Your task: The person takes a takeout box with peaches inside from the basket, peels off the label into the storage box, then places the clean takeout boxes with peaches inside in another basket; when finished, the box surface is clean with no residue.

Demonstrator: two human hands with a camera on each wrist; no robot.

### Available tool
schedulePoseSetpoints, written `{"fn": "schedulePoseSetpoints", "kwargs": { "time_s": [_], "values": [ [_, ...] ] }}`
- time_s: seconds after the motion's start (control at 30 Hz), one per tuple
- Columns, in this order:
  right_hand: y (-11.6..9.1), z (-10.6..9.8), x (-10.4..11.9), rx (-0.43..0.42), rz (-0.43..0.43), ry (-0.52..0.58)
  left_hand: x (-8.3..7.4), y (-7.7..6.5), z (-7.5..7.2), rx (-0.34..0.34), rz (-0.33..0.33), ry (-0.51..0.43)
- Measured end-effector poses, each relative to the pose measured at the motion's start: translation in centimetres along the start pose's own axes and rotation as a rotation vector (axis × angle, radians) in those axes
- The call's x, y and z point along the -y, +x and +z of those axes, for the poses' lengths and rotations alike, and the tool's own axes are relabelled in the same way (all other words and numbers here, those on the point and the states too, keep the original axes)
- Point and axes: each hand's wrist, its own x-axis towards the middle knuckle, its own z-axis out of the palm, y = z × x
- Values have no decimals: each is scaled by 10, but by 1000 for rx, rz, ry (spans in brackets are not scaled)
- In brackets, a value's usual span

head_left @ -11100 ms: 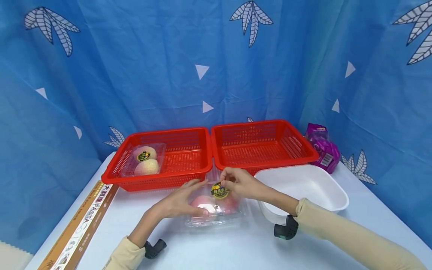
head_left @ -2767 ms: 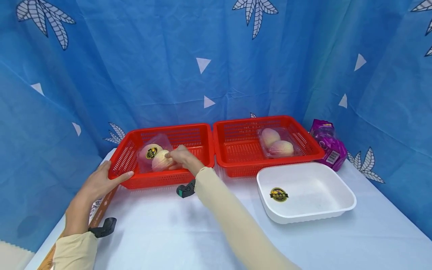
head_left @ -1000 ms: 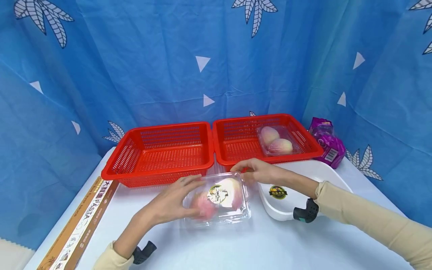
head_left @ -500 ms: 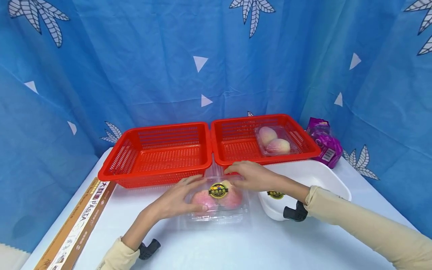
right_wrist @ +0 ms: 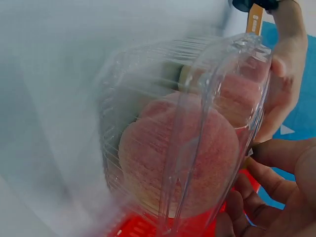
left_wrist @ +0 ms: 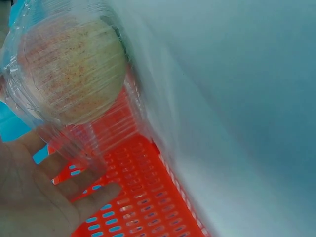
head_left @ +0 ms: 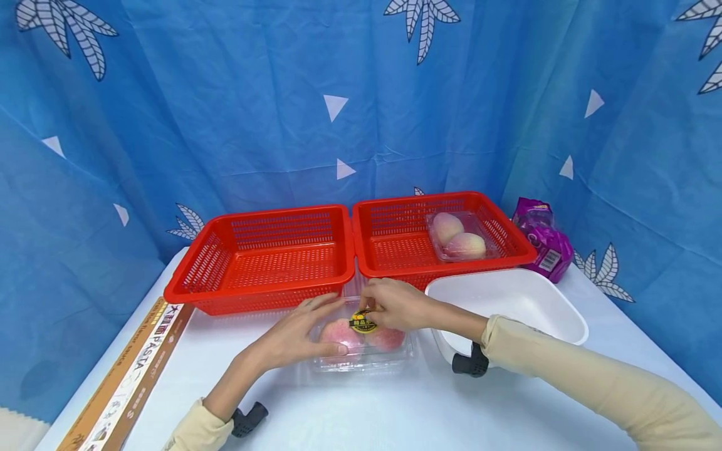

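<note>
On the white table, in front of the baskets, sits a clear plastic fruit box (head_left: 366,361) with two pinkish peaches (head_left: 341,335) inside. A black and gold label sticker (head_left: 360,323) lies on its lid. My left hand (head_left: 284,335) holds the box's left end, thumb toward the front and fingers toward the back. Reaching over the lid, my right hand (head_left: 397,305) pinches at the sticker's right edge with thumb and index finger; the fingertips (right_wrist: 261,150) show right at the lid in the right wrist view. The right hand hides part of the sticker.
A red basket (head_left: 259,295) stands behind on the left. Beside it, another red basket (head_left: 395,273) holds a clear box of two peaches (head_left: 465,245). A white tub (head_left: 575,313) is at right, a purple bag (head_left: 544,244) behind it. A long pasta box (head_left: 135,376) lies along the left.
The box came out of the left basket onto the table, was tilted, then set flat. My right hand has moved from its right side to the sticker. Another peach box went into the right basket earlier.
</note>
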Motion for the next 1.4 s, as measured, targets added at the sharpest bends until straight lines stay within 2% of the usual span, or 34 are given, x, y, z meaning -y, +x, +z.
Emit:
{"fn": "schedulePoseSetpoints", "kwargs": {
  "time_s": [0.17,0.23,0.3,0.37,0.47,0.57,0.67,0.8,0.87,1.03,1.13,1.23,1.4],
  "values": [
    [6,1,-2,-2,-1,74,0,0,1,-4,-7,-4],
    [7,1,-4,12,-13,141,0,0,1,-5,-5,-9],
    [7,-1,-7,40,-11,259,0,0,1,-5,-10,-8],
    [4,-5,-9,66,13,426,0,0,1,-5,-10,-10],
    [-5,-16,-14,59,52,651,-1,0,0,-2,-12,-11],
    [-19,-31,-22,33,70,762,-1,0,-1,-2,-8,-11],
    [-37,-47,-39,41,92,727,-1,0,-2,-3,-8,-12],
    [-62,-67,-74,112,154,628,0,0,-2,2,-15,-15],
    [-75,-75,-93,186,213,585,0,0,-2,5,-15,-17],
    [-101,-89,-132,444,420,440,0,0,-1,6,-21,-22],
    [-109,-88,-147,535,510,318,1,-1,-1,4,-29,-23],
    [-113,-83,-157,560,547,213,1,-1,-1,6,-36,-22],
    [-114,-73,-164,547,546,141,1,0,0,3,-41,-17]
  ]
}}
